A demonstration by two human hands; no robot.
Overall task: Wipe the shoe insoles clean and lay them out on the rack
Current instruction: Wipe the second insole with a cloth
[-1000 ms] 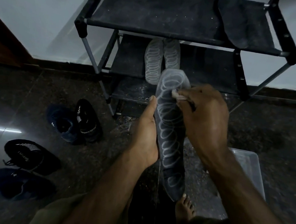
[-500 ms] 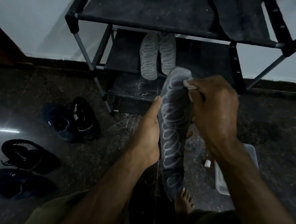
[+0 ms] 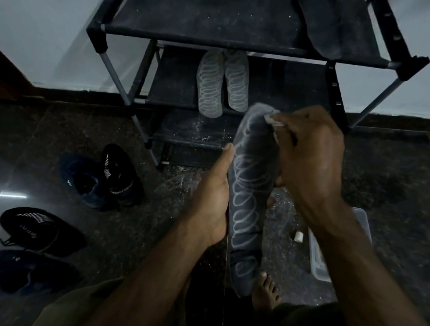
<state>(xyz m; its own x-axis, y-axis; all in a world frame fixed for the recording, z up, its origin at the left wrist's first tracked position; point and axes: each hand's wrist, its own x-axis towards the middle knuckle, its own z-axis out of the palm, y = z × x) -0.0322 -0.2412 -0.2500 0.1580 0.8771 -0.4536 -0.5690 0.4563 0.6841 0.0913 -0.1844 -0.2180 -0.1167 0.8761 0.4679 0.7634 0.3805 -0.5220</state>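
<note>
- While the left hand (image 3: 214, 197) grips the insole (image 3: 249, 193) upright above the floor, thumb along its edge
- right hand (image 3: 310, 157) fingers pinch a small white piece (image 3: 272, 119) against its tip
- two insoles (image 3: 222, 84) lie on the rack (image 3: 195, 36) — middle shelf

Left hand (image 3: 214, 194) gripping, thumb straight — right hand (image 3: 308, 151) curled, apparently pinching something; forearms converge.

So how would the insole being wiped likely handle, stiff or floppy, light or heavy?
Probably flexible: the insole bows along its length, with its toe end curving over under the right hand. Likely light: the left hand alone props it from the side. It looks thin, so it may sag if gripped only by one end.
</note>
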